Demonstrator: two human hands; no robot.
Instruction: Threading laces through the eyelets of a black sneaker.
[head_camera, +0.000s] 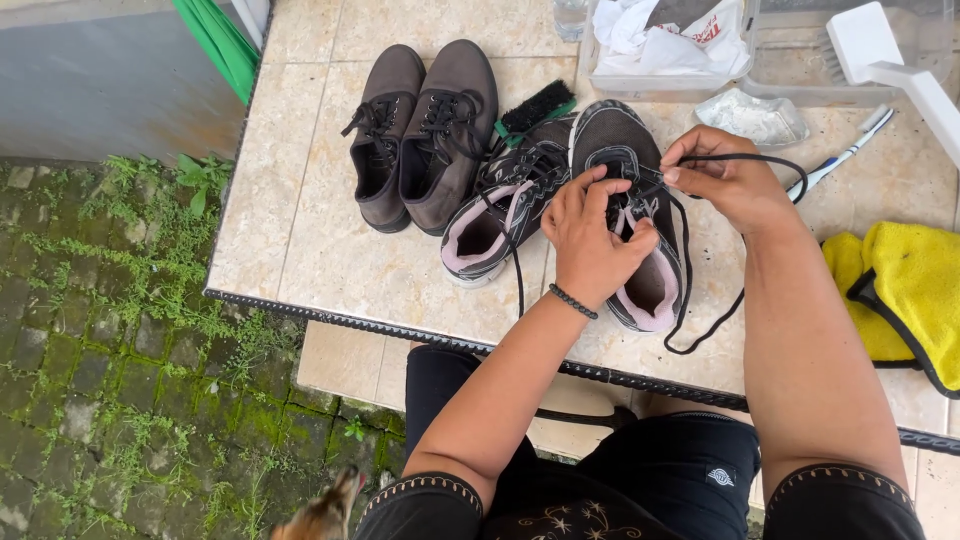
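A grey and black sneaker with a pink lining (628, 160) lies on the tiled table (320, 250) in front of me. My left hand (590, 235) rests on its tongue and pinches the laces. My right hand (725, 180) holds the black shoelace (745, 158), which loops over the hand and trails down past the shoe's right side. Its matching sneaker (495, 225) lies just to the left, tilted. A pair of dark brown lace-up shoes (425, 130) stands further left.
A black brush with a green handle (535, 108) lies behind the sneakers. At the back are a clear tub with crumpled paper (660, 50), a foil packet (750, 118), a white brush (880, 55) and a toothbrush (845, 152). Yellow cloth (905, 290) lies right. Mossy paving lies left.
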